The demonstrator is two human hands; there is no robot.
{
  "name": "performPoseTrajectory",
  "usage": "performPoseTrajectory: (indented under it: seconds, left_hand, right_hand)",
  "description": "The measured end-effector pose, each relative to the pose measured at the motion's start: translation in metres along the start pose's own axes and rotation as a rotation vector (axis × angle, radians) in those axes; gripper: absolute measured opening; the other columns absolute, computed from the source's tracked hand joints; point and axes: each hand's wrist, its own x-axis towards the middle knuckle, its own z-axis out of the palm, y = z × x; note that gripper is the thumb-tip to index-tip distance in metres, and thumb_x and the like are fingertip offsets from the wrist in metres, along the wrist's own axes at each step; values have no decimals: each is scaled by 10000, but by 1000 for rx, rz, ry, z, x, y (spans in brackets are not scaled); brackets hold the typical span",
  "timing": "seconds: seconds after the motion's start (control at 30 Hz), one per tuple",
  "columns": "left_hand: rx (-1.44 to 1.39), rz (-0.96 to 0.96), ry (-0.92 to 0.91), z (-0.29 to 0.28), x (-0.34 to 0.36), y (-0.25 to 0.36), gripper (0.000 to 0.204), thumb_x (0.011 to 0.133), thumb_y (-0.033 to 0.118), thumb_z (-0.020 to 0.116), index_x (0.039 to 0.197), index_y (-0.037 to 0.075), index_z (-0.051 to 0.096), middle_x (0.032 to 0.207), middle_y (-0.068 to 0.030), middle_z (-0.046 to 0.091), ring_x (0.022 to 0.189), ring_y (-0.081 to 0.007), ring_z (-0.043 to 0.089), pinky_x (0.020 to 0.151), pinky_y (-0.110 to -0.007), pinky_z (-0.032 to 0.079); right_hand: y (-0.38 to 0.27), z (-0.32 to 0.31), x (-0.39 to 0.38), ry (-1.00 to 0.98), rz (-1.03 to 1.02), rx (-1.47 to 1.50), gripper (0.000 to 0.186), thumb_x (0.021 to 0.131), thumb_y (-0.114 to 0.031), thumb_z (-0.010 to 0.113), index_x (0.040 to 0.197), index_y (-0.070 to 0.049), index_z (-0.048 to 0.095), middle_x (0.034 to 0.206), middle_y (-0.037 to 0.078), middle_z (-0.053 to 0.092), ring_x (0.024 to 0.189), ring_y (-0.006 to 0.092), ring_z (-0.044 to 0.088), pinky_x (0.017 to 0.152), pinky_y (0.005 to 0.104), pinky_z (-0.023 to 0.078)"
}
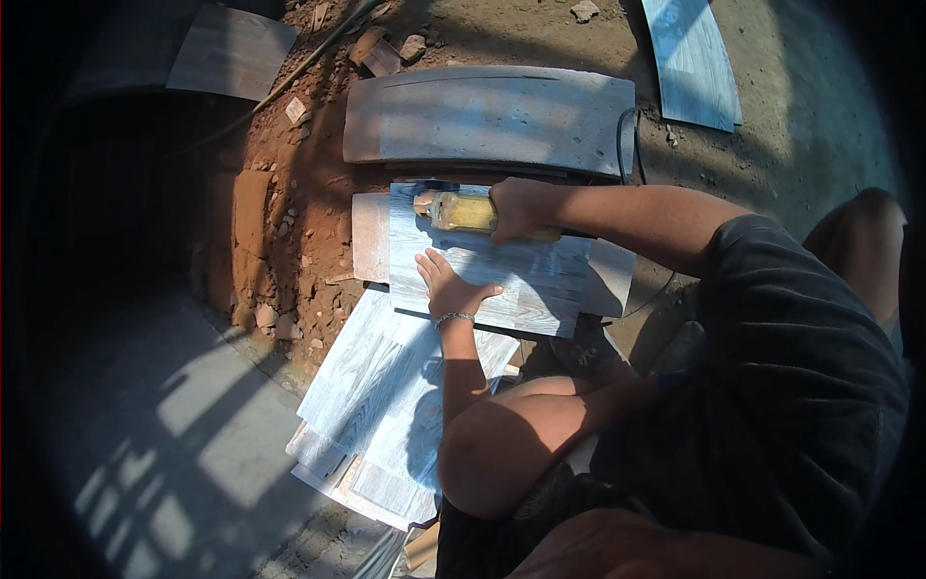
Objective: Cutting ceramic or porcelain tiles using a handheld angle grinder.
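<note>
My right hand (521, 209) is wrapped round the yellow body of an angle grinder (468, 212). The grinder's metal head lies over the far left part of a pale grey wood-pattern tile (540, 289), near its far edge. The disc is dark and partly hidden. My left hand (449, 285), with a bracelet at the wrist, rests on the same tile below the grinder, fingers and thumb spread. This tile lies across a brownish slab (369, 236) that shows at both ends. Below it, more wood-pattern tiles (362, 372) lie stacked beside my knee.
A long, thick slab (492, 121) lies just beyond the tile. Further tiles lie at the top right (690, 63) and top left (231, 50). Reddish soil with rubble (289, 251) runs along the left. A dark cable (625, 145) loops near my right forearm.
</note>
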Motion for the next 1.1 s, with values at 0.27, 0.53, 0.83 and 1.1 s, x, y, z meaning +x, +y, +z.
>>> performPoseTrajectory:
  seconds: [0.27,0.53,0.83,1.1]
  left_hand:
    - [14,-18,-3,4,2,-2,1571,434,472,1009,1607,-32,94,1682,-289,86,1585,-359,89,1202,-558,335]
    - [33,15,26,0,-3,-2,1561,429,501,1004,1632,63,111,1670,-312,100,1577,-377,112,1199,-469,372]
    - [25,5,2,-2,-4,1,1545,432,500,1005,1645,138,119,1668,-320,82,1572,-405,106,1201,-464,373]
    - [19,9,-5,0,-2,0,1564,426,489,1011,1647,135,100,1669,-321,72,1571,-413,100,1223,-455,335]
  right_hand:
    - [6,-1,-10,-18,13,-9,596,670,-405,790,1012,80,730,982,257,742,924,356,735,855,426,581]
    - [10,-5,-22,-35,62,-41,639,668,-430,794,1056,73,724,1004,252,744,941,349,736,864,418,583]
    - [20,-3,-29,-71,125,-64,621,656,-422,804,1070,38,756,1021,223,755,951,329,743,845,420,586]
    - [23,-6,-42,-74,157,-37,643,648,-420,819,1096,35,745,1056,219,753,983,328,739,865,414,583]
